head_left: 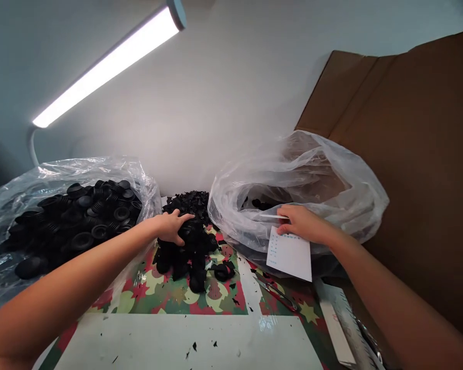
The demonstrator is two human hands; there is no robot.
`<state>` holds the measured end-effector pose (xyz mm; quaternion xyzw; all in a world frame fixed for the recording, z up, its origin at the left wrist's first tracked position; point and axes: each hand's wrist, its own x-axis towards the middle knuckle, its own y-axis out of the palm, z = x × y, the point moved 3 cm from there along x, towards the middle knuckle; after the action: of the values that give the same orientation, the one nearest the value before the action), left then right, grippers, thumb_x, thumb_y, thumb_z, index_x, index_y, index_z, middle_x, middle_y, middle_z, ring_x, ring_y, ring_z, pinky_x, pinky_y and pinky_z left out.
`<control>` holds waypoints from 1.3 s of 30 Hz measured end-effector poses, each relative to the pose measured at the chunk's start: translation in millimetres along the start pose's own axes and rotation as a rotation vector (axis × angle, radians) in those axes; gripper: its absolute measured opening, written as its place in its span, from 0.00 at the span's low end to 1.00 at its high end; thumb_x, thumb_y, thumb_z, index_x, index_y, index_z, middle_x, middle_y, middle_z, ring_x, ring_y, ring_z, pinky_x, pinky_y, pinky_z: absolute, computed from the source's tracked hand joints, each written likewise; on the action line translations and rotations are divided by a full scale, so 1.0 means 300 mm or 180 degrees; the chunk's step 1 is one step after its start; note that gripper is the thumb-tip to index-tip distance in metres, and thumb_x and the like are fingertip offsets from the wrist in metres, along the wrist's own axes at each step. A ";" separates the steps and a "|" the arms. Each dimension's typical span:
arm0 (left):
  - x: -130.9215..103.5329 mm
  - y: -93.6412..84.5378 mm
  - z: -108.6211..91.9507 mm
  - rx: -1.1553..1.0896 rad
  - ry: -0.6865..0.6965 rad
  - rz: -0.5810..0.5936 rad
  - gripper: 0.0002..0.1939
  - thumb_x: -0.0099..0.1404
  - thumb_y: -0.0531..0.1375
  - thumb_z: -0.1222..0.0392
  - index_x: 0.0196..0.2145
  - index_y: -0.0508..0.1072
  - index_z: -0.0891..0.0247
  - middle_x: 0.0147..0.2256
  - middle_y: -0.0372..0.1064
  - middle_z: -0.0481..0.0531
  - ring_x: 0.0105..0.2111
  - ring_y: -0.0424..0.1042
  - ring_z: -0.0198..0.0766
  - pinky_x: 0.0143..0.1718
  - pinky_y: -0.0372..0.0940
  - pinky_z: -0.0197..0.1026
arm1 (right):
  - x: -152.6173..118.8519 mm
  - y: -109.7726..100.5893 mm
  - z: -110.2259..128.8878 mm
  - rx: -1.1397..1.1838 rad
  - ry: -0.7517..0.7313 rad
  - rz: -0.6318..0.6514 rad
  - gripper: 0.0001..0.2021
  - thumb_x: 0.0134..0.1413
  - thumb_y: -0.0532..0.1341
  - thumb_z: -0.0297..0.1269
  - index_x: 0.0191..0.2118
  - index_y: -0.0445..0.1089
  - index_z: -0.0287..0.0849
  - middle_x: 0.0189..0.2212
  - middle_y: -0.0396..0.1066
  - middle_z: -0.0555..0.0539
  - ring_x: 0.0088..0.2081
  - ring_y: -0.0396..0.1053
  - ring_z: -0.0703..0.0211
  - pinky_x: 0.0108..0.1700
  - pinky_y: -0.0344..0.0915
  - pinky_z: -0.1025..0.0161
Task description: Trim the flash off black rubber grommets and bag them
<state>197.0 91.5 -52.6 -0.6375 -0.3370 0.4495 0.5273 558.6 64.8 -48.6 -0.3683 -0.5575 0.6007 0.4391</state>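
My left hand (174,226) rests with fingers spread on a pile of black rubbery pieces (193,234) at the table's middle. At the opening of a clear plastic bag (231,221) on the right, my right hand (296,224) pinches something thin and white, partly hidden by the fingers. A white card with blue printing (289,256) hangs just below that hand, against the bag. Black parts show dimly inside this bag. Another clear bag (148,180) on the left holds many black ribbed round parts (83,240).
A lit lamp (111,64) hangs at the upper left. Brown cardboard (420,144) stands at the right. Red-handled scissors (280,297) lie below the right bag. A white sheet (193,341) with black scraps covers the front; a box-like white item (336,329) sits beside it.
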 end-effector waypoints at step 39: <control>-0.244 0.275 -0.089 -0.2391 0.0886 -0.1071 0.23 0.58 0.63 0.69 0.51 0.76 0.56 0.49 0.76 0.56 0.53 0.72 0.51 0.59 0.62 0.58 | -0.016 -0.098 0.326 0.0424 0.0179 -0.2518 0.17 0.69 0.51 0.42 0.36 0.74 0.43 0.35 0.71 0.41 0.39 0.71 0.49 0.42 0.67 0.56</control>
<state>191.1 -2.3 -116.1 -0.7758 -0.5020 0.1132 0.3651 472.4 26.3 -9.2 -0.1122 -0.6038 0.4098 0.6744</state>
